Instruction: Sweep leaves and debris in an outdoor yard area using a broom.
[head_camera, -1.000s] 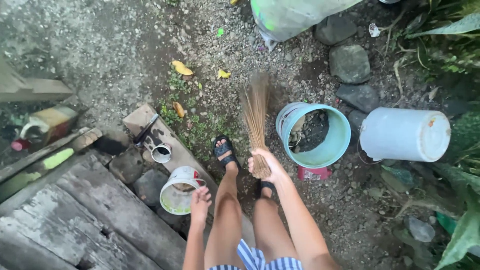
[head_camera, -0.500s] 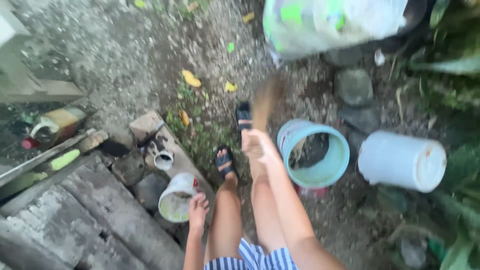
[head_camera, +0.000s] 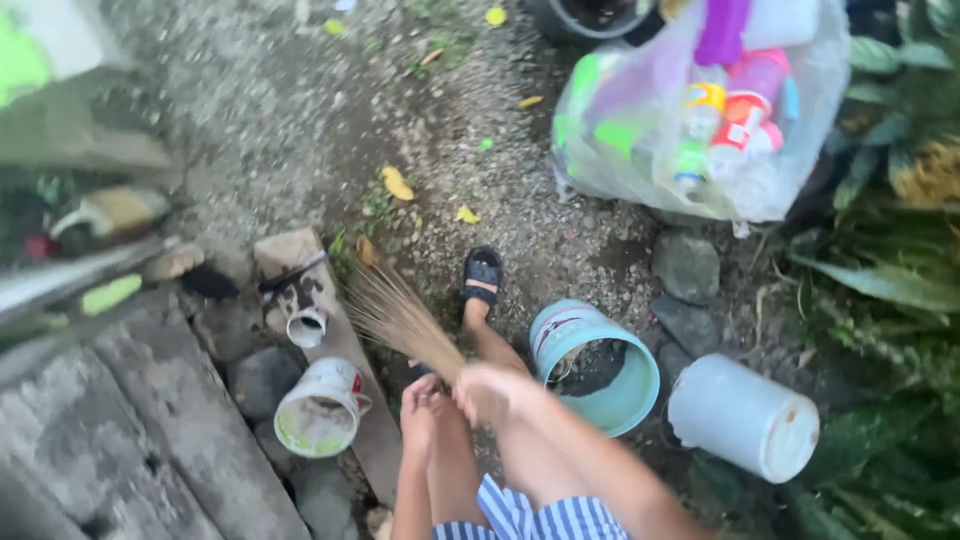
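A stick broom of thin tan bristles fans out up and to the left over the ground. My right hand is closed around its bundled end. My left hand sits right beside it, fingers curled at the same bundle. A white paint bucket lies on its side just left of my hands. My leg stretches forward with a black sandal on the gravel.
A teal bucket lies tipped right of my legs, a white container beyond it. A clear bag of plastic bottles sits at the top right. A concrete block holds a small tin. Worn planks lie at the left, plants at the right.
The broom has swung from pointing straight ahead to fanning out left. My left hand has come up to join the right at the bundle. One foot has stepped forward.
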